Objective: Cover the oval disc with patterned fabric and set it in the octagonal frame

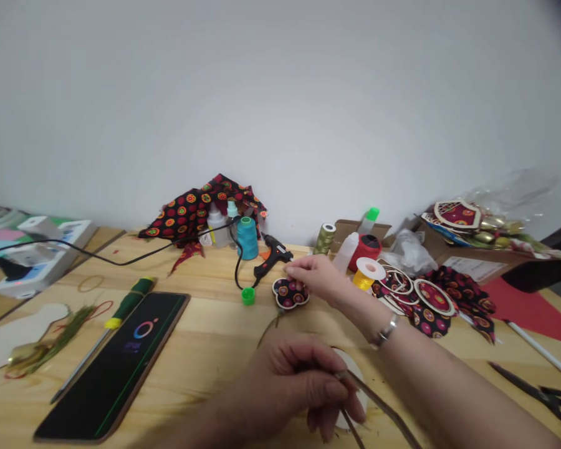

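Observation:
My left hand (303,386) is closed, pinching a thin brown cord (383,405) between thumb and fingers; the cord's strands trail toward the bottom edge. A pale round piece (355,368) shows partly behind these fingers. Farther off, my right hand (318,277) has its fingers together at the upper right edge of a flower-shaped ornament (290,293) in dark patterned fabric with a white rim. What its fingertips grip, if anything, is hidden. Just beyond them lies a black glue gun (273,257). A green cap (248,296) stands left of the ornament.
A phone (116,368) and a green-handled screwdriver (131,302) lie at left, near a power strip (51,255). Blue thread (247,239) stands by patterned cloth (187,212). At right are yellow cord (367,274), round fabric pieces (432,298) and scissors (542,393).

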